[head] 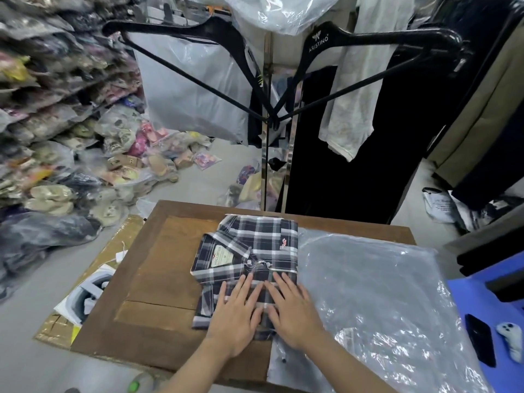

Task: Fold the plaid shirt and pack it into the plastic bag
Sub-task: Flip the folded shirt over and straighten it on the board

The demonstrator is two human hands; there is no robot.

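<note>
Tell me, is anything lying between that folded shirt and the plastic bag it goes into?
Nothing visible does. The plaid shirt lies on the wooden table directly beside the plastic bag, with both hands, left hand and right hand, pressed flat on it.

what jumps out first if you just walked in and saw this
Two bare hands, the left hand and right hand, press flat side by side on a folded plaid shirt at the middle of a brown wooden table. Just right of the shirt lies a clear plastic bag. Two black hangers hang overhead, and bagged goods are heaped on the left.
</note>
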